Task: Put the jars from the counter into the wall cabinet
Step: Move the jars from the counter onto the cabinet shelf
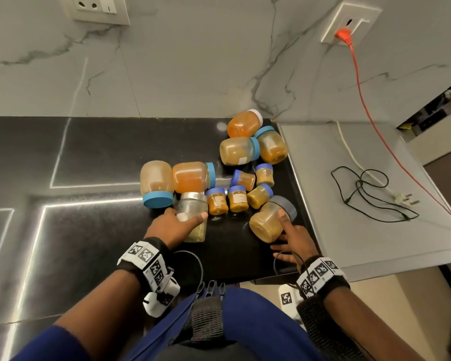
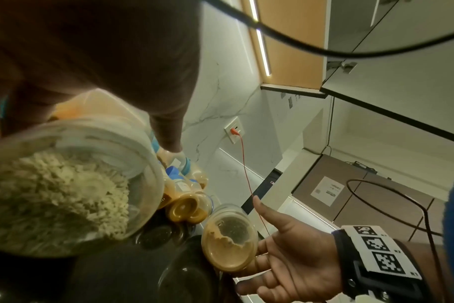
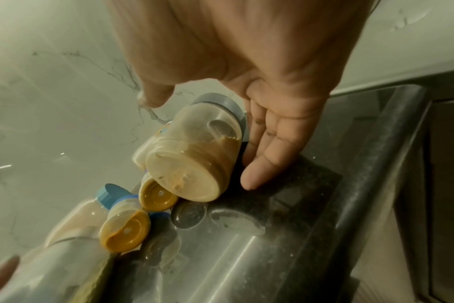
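Several jars of tan and orange paste lie on their sides on the black counter [image 1: 89,157], big ones with blue lids [image 1: 190,177] and small ones [image 1: 237,198]. My left hand [image 1: 172,222] grips a silver-lidded jar of pale grains [image 1: 193,204], thumb across its side; the left wrist view shows that jar [image 2: 65,194] close up. My right hand [image 1: 290,238] is spread around a grey-lidded jar [image 1: 270,221] lying near the counter's right edge. In the right wrist view its fingers [image 3: 262,155] lie straight beside that jar [image 3: 194,155], thumb above it.
Right of the counter is a lower grey surface [image 1: 349,230] with a black cable [image 1: 370,194] and a white plug [image 1: 404,198]. A red cord [image 1: 367,105] runs to a wall socket [image 1: 349,24]. Marble wall behind. Overhead cabinet doors [image 2: 402,41] show in the left wrist view.
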